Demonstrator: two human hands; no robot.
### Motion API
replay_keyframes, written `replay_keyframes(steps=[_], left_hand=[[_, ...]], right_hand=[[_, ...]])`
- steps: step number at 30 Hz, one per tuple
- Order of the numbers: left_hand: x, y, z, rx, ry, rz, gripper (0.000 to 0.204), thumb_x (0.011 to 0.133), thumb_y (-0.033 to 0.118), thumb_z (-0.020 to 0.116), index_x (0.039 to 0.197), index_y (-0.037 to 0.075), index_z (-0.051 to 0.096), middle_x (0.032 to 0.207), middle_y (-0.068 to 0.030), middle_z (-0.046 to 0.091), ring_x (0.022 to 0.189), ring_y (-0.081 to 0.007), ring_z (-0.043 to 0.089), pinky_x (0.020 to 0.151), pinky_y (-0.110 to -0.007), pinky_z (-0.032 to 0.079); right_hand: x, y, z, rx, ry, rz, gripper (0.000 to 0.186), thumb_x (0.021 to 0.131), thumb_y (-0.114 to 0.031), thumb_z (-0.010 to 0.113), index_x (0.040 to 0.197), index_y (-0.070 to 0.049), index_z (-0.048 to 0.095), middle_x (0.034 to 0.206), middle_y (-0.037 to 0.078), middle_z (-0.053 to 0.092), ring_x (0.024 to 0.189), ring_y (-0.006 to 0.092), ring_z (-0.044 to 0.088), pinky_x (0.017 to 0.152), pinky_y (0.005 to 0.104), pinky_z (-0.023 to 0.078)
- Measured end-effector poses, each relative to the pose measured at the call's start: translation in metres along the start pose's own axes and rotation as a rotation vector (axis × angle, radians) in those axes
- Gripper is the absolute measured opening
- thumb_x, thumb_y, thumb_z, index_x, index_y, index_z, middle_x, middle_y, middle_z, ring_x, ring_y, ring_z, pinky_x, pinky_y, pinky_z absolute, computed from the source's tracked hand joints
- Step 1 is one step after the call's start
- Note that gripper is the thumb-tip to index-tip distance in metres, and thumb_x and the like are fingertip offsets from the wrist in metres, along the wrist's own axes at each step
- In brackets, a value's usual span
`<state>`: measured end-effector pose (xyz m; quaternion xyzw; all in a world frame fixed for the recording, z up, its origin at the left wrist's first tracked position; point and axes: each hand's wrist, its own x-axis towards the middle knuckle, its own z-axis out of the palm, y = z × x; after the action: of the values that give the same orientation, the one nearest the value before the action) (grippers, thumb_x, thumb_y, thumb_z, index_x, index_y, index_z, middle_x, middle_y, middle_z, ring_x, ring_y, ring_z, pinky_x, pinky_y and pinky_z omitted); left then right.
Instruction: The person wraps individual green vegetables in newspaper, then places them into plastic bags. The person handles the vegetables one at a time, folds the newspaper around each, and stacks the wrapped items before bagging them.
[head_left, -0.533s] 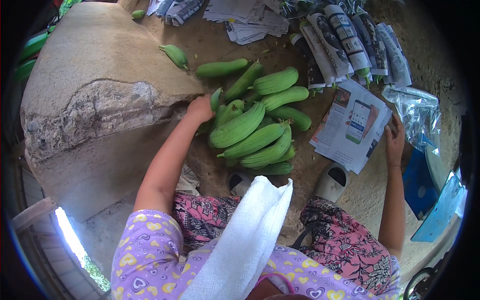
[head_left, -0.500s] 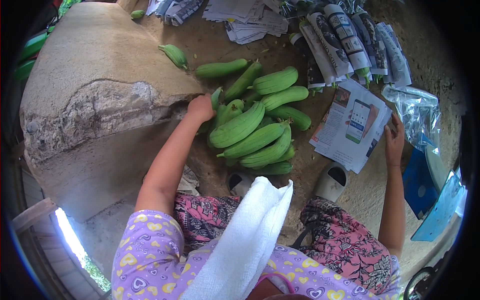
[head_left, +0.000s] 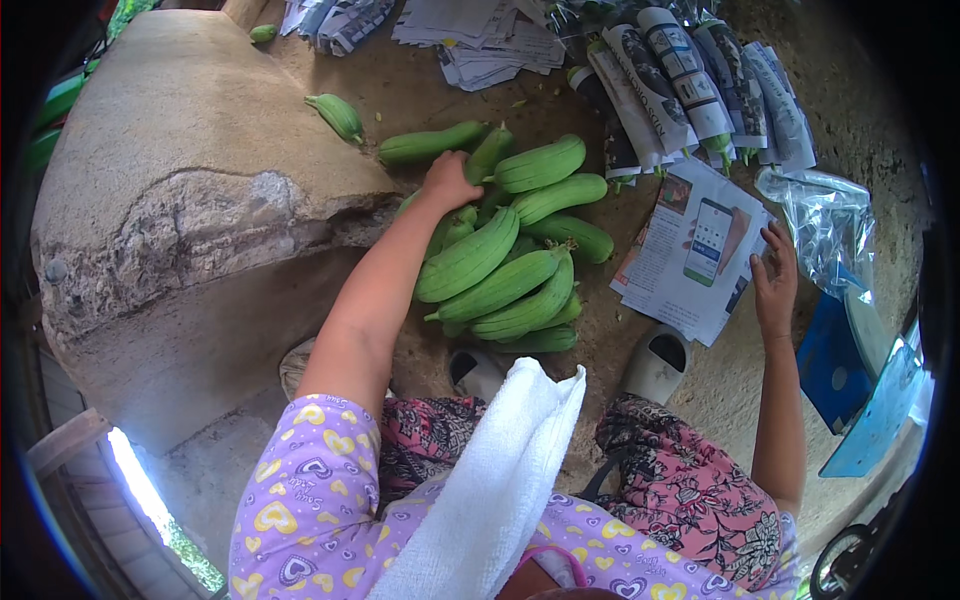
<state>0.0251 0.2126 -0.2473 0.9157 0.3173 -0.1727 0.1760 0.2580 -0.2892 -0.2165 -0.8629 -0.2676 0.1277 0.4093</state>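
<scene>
A pile of green luffa gourds [head_left: 470, 257] lies on the ground in front of me. At its far side my left hand [head_left: 449, 184] is closed round the near end of one luffa gourd [head_left: 490, 150]; its fingertips are partly hidden. That gourd still rests among the others, beside another long gourd [head_left: 432, 143]. On the right, my right hand [head_left: 775, 278] is open, fingers apart, at the right edge of a stack of newspaper sheets [head_left: 690, 250]. The top sheet has a picture of a phone on it.
Several gourds rolled in newspaper [head_left: 690, 85] lie at the far right. Clear plastic bags [head_left: 825, 225] and a blue board-like object [head_left: 835, 360] are on the right. More paper [head_left: 490, 40] lies at the back. A large concrete block [head_left: 200, 120] stands on the left, with a gourd [head_left: 336, 117] beside it.
My left hand has moved right and away from me, from the pile's left edge onto a gourd at its far side. My right hand has lifted slightly, with fingers more spread.
</scene>
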Motion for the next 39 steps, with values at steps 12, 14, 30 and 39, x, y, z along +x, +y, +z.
replay_keyframes(steps=[12,14,30,39], left_hand=[[-0.036,0.078,-0.087,0.101,0.813,0.309,0.072,0.057,0.027,0.089,0.113,0.008,0.048,0.110,-0.0137,0.053,0.102,-0.0341,0.054,0.083,-0.046,0.044],[-0.040,0.122,-0.090,0.074,0.790,0.362,0.072,0.058,0.029,0.089,0.113,0.008,0.048,0.109,-0.0137,0.053,0.102,-0.0344,0.053,0.084,-0.046,0.043],[-0.134,0.248,0.099,-0.343,-0.010,0.781,0.048,0.078,0.024,0.074,0.118,0.003,0.060,0.124,-0.0141,0.056,0.122,-0.0329,0.048,0.104,-0.045,0.037],[-0.129,0.217,0.149,-0.038,0.022,0.829,0.061,0.063,0.018,0.083,0.119,0.011,0.059,0.132,-0.0081,0.050,0.125,-0.0308,0.046,0.106,-0.051,0.038]], right_hand=[[-0.004,-0.034,0.013,0.280,0.094,0.089,0.042,0.087,-0.007,0.063,0.128,-0.005,0.057,0.139,0.009,0.052,0.127,0.0220,0.050,0.102,0.0354,0.041],[-0.006,-0.046,0.019,0.420,0.054,0.092,0.042,0.087,-0.007,0.064,0.128,-0.006,0.057,0.139,0.009,0.052,0.126,0.0211,0.050,0.099,0.0348,0.042],[-0.040,-0.006,0.045,0.173,-0.164,0.109,0.067,0.075,-0.012,0.076,0.135,-0.004,0.048,0.124,0.017,0.056,0.118,0.0335,0.053,0.101,0.0395,0.042],[-0.029,0.012,0.078,-0.199,-0.304,-0.041,0.066,0.068,-0.011,0.080,0.128,-0.009,0.054,0.117,0.012,0.056,0.112,0.0340,0.053,0.096,0.0429,0.045]])
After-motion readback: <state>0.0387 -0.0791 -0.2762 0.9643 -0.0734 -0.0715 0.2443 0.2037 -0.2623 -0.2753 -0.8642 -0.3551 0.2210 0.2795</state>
